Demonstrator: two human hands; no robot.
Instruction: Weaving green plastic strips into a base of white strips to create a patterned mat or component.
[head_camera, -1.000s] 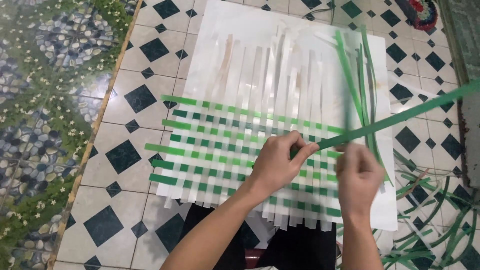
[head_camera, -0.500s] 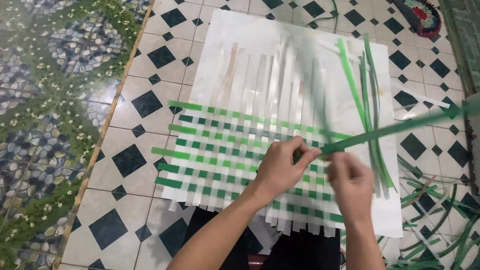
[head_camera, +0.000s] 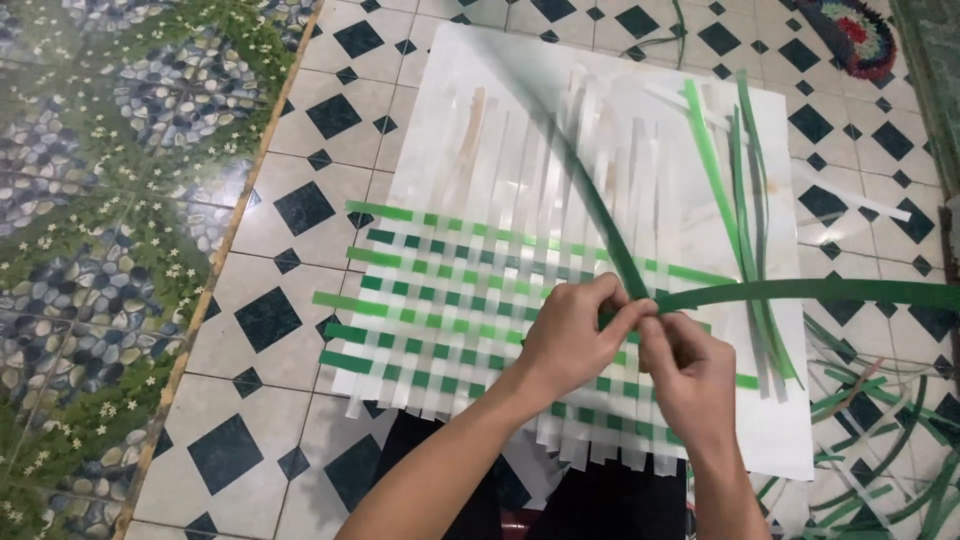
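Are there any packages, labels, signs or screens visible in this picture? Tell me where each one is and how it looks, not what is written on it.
None of these is in view. The picture shows only a white sheet on the tiled floor, a green and white woven mat and loose green strips; no print is visible on them.

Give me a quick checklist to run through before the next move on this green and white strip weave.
1. Both hands on the green strip: left hand and right hand pinch the long green strip together. Ok.
2. Strip's far end free: it runs off the right edge. Cannot tell.
3. White strips lying parallel: mostly, some skewed. Ok.
4. Woven green rows straight and close: slightly uneven. Ok.
5. Spare green strips within reach, at right. Ok.
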